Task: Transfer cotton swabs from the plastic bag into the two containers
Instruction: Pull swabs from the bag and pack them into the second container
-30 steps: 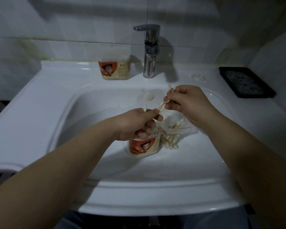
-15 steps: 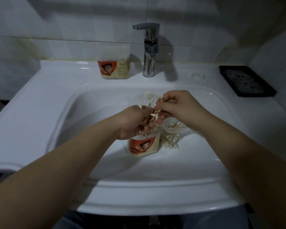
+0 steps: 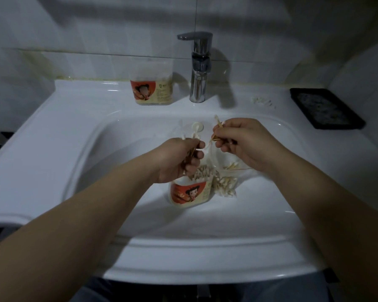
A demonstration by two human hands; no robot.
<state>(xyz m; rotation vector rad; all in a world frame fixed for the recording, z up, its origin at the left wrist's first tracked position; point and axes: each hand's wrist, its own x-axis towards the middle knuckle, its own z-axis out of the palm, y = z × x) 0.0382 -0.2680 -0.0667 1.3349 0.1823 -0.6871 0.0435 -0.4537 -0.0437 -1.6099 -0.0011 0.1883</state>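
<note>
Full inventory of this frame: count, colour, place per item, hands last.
sink: 1, white, fills the middle of the view
faucet: 1, chrome, back rim centre
far container: 1, clear with red and cream label, back rim left of the faucet
near container: 1, same label, in the basin, packed with swabs
plastic bag: 1, clear, in the basin right of the near container, swabs inside
loose swabs: a few, white, back rim right of the faucet
tray: 1, black, right rim
left hand: holds swabs above the near container
right hand: pinches several swabs above the bag
</note>
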